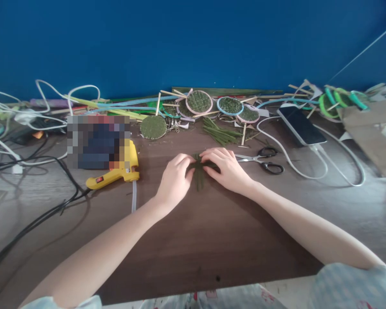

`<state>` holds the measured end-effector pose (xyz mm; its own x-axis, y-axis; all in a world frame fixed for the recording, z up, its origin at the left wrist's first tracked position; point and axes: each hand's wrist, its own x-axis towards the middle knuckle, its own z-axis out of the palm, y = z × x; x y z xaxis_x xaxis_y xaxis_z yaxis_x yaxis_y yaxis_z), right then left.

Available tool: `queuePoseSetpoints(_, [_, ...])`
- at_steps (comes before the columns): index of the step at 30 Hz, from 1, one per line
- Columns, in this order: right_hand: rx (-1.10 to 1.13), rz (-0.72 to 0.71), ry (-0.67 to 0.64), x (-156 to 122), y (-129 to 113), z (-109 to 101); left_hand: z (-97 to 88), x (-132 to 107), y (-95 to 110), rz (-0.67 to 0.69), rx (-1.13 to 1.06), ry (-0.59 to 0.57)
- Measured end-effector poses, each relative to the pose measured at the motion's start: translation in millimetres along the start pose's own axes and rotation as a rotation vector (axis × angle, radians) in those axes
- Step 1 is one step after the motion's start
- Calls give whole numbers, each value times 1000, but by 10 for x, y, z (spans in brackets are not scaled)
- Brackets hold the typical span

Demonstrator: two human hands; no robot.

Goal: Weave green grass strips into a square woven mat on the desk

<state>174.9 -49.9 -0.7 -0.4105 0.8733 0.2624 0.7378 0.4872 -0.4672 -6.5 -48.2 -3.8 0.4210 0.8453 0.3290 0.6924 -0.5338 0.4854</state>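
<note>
Flat green leaf strips (199, 179) lie crossed on the brown table in front of me. My left hand (174, 178) pinches them from the left side, thumb and fingertips close together. From the right, my right hand (227, 168) bends over the same strips with its thumb and fingers closed on them. Both hands cover part of the crossing. Scissors with black handles (272, 168) lie just right of my right hand, their blades partly behind it. Beyond my hands is a small pile of cut green strips (220, 131).
A yellow glue gun (116, 175) lies at left beside a blurred-out object (98, 143) and black cables (67, 201). Round woven green pieces with coloured rims (198, 102) and sticks line the back. At right are a cabled phone (300, 124) and brown paper (369, 139).
</note>
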Motion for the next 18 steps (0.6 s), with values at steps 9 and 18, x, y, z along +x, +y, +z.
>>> queuePoseSetpoints(9, [41, 121, 35, 34, -49, 30, 1, 32, 6, -19, -38, 7])
queuePoseSetpoints(18, [41, 137, 53, 27, -66, 34, -14, 50, 2, -48, -48, 9])
